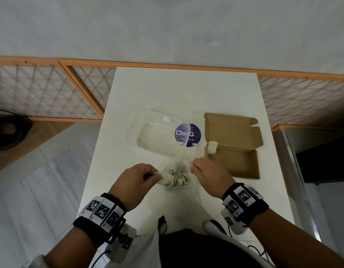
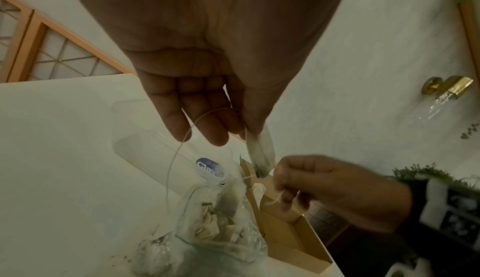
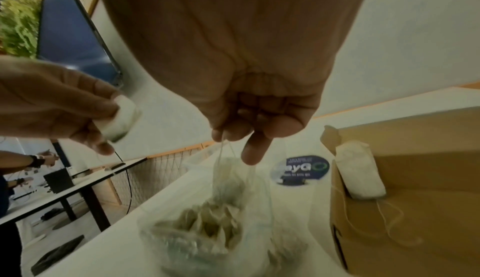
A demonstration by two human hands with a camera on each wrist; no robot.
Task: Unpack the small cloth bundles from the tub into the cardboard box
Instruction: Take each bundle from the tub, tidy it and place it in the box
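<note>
A small clear tub with several pale cloth bundles stands at the table's front middle. My left hand hovers just left of it and pinches one white bundle. My right hand, just right of the tub, pinches thin strings that run down to the bundles. The open cardboard box lies to the right. One bundle leans on its left wall.
A clear lid with a purple round sticker lies behind the tub. The white table ends at a wooden lattice fence. A dark screen stands at the right. Another person's arm shows far off.
</note>
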